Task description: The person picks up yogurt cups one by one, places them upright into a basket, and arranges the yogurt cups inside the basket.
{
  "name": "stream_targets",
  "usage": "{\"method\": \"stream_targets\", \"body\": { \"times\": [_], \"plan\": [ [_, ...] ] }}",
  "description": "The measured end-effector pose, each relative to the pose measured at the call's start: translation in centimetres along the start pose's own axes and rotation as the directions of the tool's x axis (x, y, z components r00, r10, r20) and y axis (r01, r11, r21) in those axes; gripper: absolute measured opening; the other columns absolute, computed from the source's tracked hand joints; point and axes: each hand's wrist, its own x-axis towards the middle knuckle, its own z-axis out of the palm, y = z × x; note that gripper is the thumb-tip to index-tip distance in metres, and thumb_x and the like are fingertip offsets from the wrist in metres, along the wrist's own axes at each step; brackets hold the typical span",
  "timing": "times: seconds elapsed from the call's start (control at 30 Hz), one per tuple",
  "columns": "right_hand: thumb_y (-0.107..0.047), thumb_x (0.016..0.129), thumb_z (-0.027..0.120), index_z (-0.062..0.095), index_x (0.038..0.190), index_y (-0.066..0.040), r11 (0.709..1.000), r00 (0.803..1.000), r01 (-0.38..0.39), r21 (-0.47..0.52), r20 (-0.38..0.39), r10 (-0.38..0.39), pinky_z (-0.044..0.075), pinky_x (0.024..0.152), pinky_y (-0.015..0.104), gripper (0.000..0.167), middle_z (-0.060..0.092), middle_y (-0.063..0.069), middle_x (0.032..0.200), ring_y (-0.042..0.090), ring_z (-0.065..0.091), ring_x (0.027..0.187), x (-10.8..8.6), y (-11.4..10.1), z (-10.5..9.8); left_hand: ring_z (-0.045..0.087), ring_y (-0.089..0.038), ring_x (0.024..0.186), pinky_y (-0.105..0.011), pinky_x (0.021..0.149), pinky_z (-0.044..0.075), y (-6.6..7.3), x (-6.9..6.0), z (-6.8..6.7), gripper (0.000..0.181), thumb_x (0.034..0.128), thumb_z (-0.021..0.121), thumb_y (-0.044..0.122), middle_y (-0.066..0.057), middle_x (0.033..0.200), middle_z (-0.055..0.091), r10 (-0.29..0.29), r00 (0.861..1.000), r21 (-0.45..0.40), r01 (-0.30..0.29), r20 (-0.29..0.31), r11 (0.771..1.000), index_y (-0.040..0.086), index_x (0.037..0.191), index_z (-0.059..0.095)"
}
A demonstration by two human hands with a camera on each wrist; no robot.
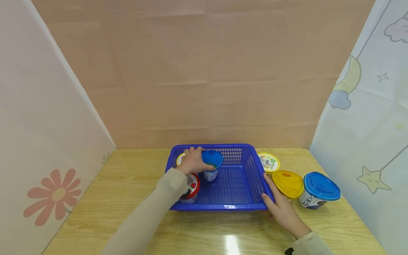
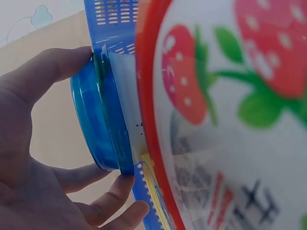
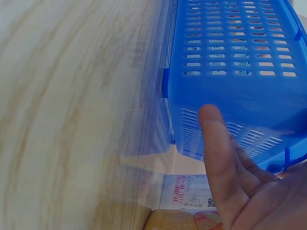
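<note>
"Over the left half of the basket [image 1: 223, 206], how does the left hand [image 1: 192, 162] look?"

"Partly closed: thumb and fingers curve round the lid of 1 blue tub [image 1: 213, 159], gripping it at the sides."

"Where is that tub?"

"Within the basket walls, towards the back; whether its base is resting or raised, I can't tell. 1 red tub [image 1: 193, 185] sits nearer the front, and 1 yellow-rimmed tub [image 1: 180, 159] is partly hidden by the hand."

"And the right hand [image 1: 282, 209]?"

"Spread, thumb and index finger straight, touching the basket's front right corner."

"Farther out?"

"Beyond the basket's right side, 3 tubs stand on the table [image 1: 130, 184]: 1 white-topped tub [image 1: 268, 162], 1 yellow-lidded tub [image 1: 288, 183] and, rightmost, another blue tub [image 1: 321, 187]."
</note>
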Motion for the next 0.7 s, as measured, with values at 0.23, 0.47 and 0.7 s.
{"method": "stream_targets", "body": {
  "times": [0.23,0.47,0.7],
  "plan": [
    [-0.026,0.107,0.047,0.012,0.161,-0.036,1.000,1.000,-0.019,0.008,0.006,0.019,0.054,0.052,0.037,0.064,0.030,0.028,0.156,0.039,0.057,0.105,0.0,-0.1,0.0,0.026,-0.049,0.143,-0.064,0.107,0.037,-0.1,0.1,0.0,0.094,0.0741,0.083,0.056,-0.022,0.137,0.047,-0.008,1.000,-0.020,0.008,0.002,1.000,0.007,0.146,0.046],
    [-0.027,0.107,0.046,0.011,0.161,-0.036,1.000,1.000,-0.021,0.013,0.006,0.021,0.055,0.052,0.037,0.064,0.029,0.029,0.156,0.039,0.057,0.106,0.0,0.0,-0.1,0.031,-0.045,0.139,-0.061,0.105,0.040,0.0,-0.4,-0.9,0.085,0.0821,0.076,0.055,-0.022,0.141,0.046,0.035,0.999,-0.074,-0.033,0.020,0.997,0.009,0.146,0.045],
    [-0.028,0.107,0.046,0.011,0.161,-0.035,1.000,1.000,-0.020,0.011,0.013,0.020,0.055,0.051,0.037,0.064,0.032,0.029,0.154,0.037,0.058,0.102,0.0,-0.2,0.0,0.043,-0.039,0.134,-0.059,0.106,0.040,-0.5,-2.9,-3.8,0.066,0.0922,0.068,0.048,-0.018,0.143,0.051,0.081,0.997,-0.118,-0.083,-0.019,0.990,0.009,0.143,0.050]
  ]
}}
